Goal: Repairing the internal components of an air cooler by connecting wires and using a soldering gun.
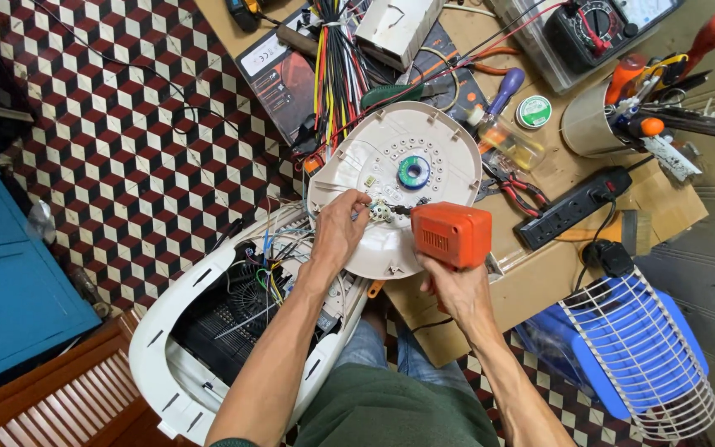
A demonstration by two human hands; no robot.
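Observation:
My right hand grips an orange power drill, its tip pointing left at a small white part on a round white plastic cover. My left hand pinches that small part and steadies it against the cover. A coil of green wire lies at the cover's middle. Below the cover, a white appliance housing rests on my lap, open, with a black fan grille and coloured wires inside.
A cardboard-topped bench carries a black power strip, red-handled pliers, a bundle of coloured wires, a multimeter and a tool-filled cup. A blue fan with white grille stands at right. The floor is checkered tile.

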